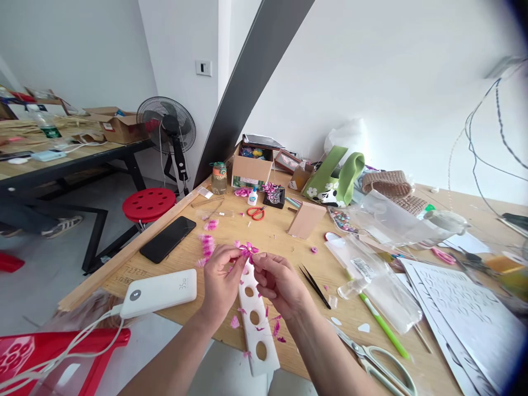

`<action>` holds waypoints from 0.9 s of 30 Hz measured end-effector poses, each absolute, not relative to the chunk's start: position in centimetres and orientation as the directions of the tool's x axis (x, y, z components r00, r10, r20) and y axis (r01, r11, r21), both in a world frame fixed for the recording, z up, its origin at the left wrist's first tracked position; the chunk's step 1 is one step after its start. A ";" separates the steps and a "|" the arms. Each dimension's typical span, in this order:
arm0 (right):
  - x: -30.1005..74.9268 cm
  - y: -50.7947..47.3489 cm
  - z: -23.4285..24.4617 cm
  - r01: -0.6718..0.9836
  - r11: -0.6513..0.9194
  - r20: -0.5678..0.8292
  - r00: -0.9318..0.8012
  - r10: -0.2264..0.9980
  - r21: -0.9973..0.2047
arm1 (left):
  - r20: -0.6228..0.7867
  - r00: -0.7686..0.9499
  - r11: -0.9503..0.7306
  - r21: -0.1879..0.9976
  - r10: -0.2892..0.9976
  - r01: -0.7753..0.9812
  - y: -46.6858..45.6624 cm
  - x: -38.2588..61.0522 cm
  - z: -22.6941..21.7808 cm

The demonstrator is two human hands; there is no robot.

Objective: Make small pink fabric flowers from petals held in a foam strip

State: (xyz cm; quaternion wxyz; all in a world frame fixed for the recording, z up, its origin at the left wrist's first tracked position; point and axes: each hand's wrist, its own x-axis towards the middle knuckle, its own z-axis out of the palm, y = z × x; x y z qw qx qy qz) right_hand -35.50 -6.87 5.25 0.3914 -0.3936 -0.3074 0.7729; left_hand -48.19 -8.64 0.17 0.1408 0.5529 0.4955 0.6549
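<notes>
A small magenta flower (249, 249) with a pale centre is held up between my two hands. My left hand (223, 278) pinches it from the left, thumb and forefinger closed on its petals. From the other side my right hand (279, 281) closes its fingertips on the flower's lower right edge. Below them lies a white strip with round holes (250, 319), reaching past the table's front edge. Loose magenta petals (235, 322) are scattered about it. Pink feathery pieces (207, 242) rest beyond my left hand, and black tweezers (315, 287) lie right of my right hand.
A white power bank (163, 292) with cables and a black phone (168, 239) lie at left. On the right are large scissors (375, 360), a green pen-like tool (383, 325) and printed sheets (474, 324). Farther back stand a glue bottle (253, 197), red scissors (256, 213) and a wooden block (306, 220).
</notes>
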 end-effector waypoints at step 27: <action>-35.8 -7.5 5.0 -0.328 -0.337 -0.226 -0.333 0.916 -0.883 | 0.478 -0.332 -0.457 0.878 0.813 0.144 -8.9 -48.5 0.1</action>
